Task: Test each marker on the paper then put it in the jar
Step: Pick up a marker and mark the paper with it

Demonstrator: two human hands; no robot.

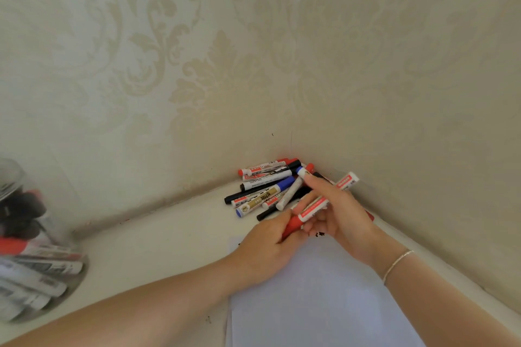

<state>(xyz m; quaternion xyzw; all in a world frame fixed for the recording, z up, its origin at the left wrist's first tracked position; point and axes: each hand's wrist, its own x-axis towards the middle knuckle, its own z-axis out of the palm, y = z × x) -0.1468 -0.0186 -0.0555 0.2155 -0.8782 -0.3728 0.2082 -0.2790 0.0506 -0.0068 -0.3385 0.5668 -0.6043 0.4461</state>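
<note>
Both hands hold one red marker [324,201] above the top edge of the white paper [318,290]. My right hand [338,211] grips its white barrel, and my left hand [265,248] is closed around its red cap [291,227]. A pile of markers [265,189] in red, black and blue lies in the corner just behind the hands. Small black marks [318,234] show on the paper under my right hand. The clear jar [25,248] at the far left lies blurred, with several markers inside it.
The pale table surface [158,248] meets patterned wallpapered walls [253,65] at a corner right behind the pile. The right wall runs close along the paper's right side. A thin bracelet [397,263] circles my right wrist.
</note>
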